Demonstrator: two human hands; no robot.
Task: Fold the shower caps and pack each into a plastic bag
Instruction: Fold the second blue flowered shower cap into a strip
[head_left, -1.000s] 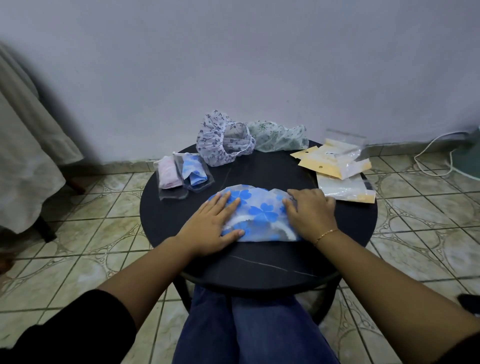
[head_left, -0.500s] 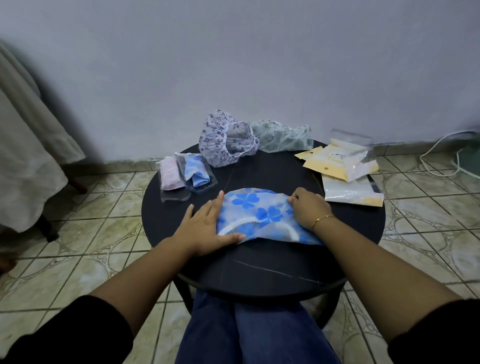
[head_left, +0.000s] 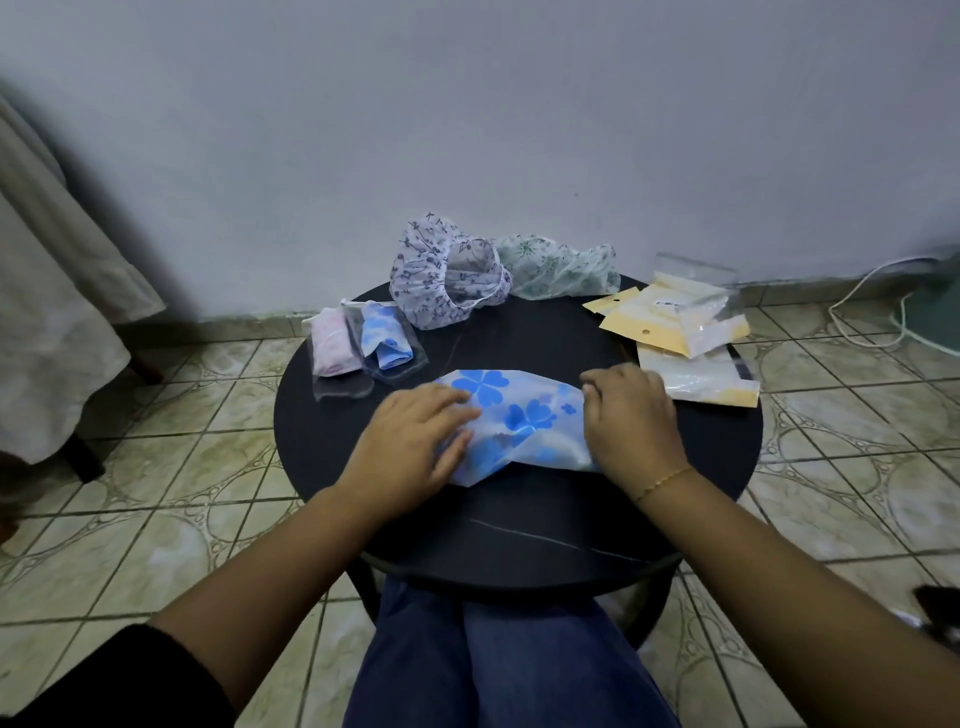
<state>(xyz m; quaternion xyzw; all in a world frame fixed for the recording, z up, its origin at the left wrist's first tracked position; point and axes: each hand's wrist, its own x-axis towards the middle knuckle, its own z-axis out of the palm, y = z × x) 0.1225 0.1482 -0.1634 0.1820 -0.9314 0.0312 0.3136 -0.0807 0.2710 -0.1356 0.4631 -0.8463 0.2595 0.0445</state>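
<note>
Because the blue-flowered shower cap (head_left: 511, 421) is thin, slick plastic, its fold will likely spring open or slide on the dark surface (head_left: 519, 525) if either hand lifts early. Cap lies at centre of surface, folded to a strip. Left hand (head_left: 410, 441) rests flat at its 9 o'clock end, fingers (head_left: 447, 402) loosely spread on top. Right hand (head_left: 631, 415) at 3 o'clock, fingers (head_left: 597, 382) curled, apparently pinching the edge. Empty bags (head_left: 691, 332) at 2 o'clock.

On the black round table (head_left: 395, 540), the centre shower cap (head_left: 524, 421) is pale with blue clover flowers. At the far edge, one cap (head_left: 441, 280) is white with purple sprigs, another (head_left: 561, 267) white with green.
</note>
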